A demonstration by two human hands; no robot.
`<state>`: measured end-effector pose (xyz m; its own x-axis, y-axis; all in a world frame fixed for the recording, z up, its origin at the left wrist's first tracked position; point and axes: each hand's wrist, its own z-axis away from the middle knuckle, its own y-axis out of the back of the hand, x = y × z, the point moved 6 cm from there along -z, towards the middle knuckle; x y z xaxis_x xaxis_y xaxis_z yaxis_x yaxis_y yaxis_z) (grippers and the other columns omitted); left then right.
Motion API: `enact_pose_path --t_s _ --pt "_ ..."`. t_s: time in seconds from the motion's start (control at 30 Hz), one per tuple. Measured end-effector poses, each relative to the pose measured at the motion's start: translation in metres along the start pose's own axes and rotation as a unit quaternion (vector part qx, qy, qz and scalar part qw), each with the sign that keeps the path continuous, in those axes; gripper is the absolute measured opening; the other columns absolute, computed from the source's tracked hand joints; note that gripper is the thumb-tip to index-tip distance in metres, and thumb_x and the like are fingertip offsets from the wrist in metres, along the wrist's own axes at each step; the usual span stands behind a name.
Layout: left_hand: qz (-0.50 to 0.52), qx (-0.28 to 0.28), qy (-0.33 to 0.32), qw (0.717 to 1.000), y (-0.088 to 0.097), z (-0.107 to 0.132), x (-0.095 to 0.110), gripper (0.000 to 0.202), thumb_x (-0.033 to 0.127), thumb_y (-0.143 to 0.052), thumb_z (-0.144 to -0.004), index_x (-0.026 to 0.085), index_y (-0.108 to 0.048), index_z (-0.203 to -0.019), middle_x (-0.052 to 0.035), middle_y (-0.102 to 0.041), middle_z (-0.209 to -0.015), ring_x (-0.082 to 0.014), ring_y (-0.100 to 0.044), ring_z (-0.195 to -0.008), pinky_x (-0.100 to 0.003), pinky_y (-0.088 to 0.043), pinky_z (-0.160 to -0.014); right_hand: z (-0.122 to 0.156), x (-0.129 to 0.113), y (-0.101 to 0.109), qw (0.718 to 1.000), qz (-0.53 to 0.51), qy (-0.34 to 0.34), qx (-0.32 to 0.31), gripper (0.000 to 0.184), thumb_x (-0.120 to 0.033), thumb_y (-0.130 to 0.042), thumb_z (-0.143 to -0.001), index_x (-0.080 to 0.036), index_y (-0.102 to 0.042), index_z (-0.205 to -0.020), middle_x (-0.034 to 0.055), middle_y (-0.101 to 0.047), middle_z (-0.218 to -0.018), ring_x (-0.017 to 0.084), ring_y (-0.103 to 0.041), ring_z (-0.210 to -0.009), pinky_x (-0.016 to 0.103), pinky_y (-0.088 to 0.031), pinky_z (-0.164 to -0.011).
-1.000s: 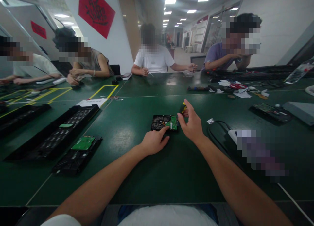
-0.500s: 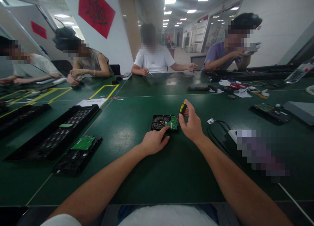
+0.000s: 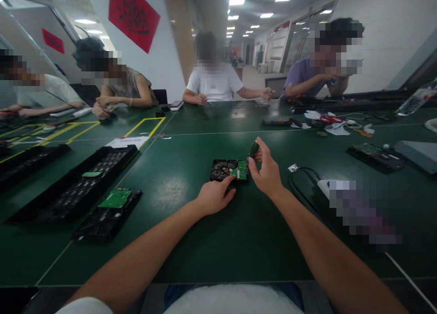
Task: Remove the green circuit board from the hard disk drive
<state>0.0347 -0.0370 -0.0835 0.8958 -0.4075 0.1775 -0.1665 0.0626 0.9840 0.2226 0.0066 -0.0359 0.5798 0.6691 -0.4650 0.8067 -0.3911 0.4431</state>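
Observation:
A hard drive [image 3: 222, 169] lies on the green table in front of me, its green circuit board facing up at the right. My left hand [image 3: 215, 198] rests at its near edge. The index fingertip touches the board, the thumb is stretched apart, and the other fingers are mostly hidden. Above the drive's right end, my right hand [image 3: 265, 168] pinches a screwdriver [image 3: 254, 149] by its black and yellow handle. The handle stands nearly upright, leaning slightly; its shaft and tip are hidden behind my fingers.
Left of me lie another hard drive [image 3: 111, 209] and a long black tray [image 3: 80, 182] with small parts. To the right are a cable [image 3: 303, 169], a blurred-out object [image 3: 362, 209] and a further drive [image 3: 375, 157]. Several people sit across the table [image 3: 191, 250].
The screwdriver handle has turned in my right fingers: less of its yellow shows now. My left hand and the hard drive have stayed in place.

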Motion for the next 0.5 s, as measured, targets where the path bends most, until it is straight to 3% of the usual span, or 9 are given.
enact_pose_path --t_s 0.17,0.37,0.5 --pt "0.008 0.001 -0.003 1.000 0.0001 0.0002 -0.0002 0.059 0.048 -0.043 -0.106 0.025 -0.039 -0.161 -0.0088 -0.080 -0.102 -0.0286 -0.078 -0.090 -0.037 -0.057 -0.080 -0.0002 -0.0009 0.0011 1.000 0.002 -0.003 0.003 0.072 -0.035 -0.064 -0.100 -0.034 -0.031 -0.164 0.0109 -0.063 -0.145 0.027 -0.074 -0.102 0.051 -0.067 -0.091" --pt "0.006 -0.003 0.005 1.000 -0.0002 -0.0004 -0.0009 0.060 0.048 -0.045 -0.106 0.025 -0.039 -0.161 -0.0089 -0.079 -0.101 -0.0281 -0.077 -0.090 -0.037 -0.057 -0.082 -0.0001 -0.0020 0.0006 1.000 0.005 -0.001 -0.006 0.067 -0.034 -0.054 -0.104 -0.035 -0.028 -0.166 0.0107 -0.063 -0.145 0.028 -0.073 -0.109 0.053 -0.065 -0.097" --pt "0.006 -0.006 0.002 1.000 0.0006 -0.0001 -0.0003 0.060 0.048 -0.045 -0.106 0.025 -0.039 -0.161 -0.0091 -0.079 -0.102 -0.0279 -0.077 -0.091 -0.037 -0.057 -0.082 0.0006 -0.0004 0.0005 1.000 0.000 -0.008 -0.003 0.069 -0.037 -0.061 -0.102 -0.035 -0.031 -0.164 0.0100 -0.067 -0.138 0.026 -0.073 -0.098 0.051 -0.067 -0.090"
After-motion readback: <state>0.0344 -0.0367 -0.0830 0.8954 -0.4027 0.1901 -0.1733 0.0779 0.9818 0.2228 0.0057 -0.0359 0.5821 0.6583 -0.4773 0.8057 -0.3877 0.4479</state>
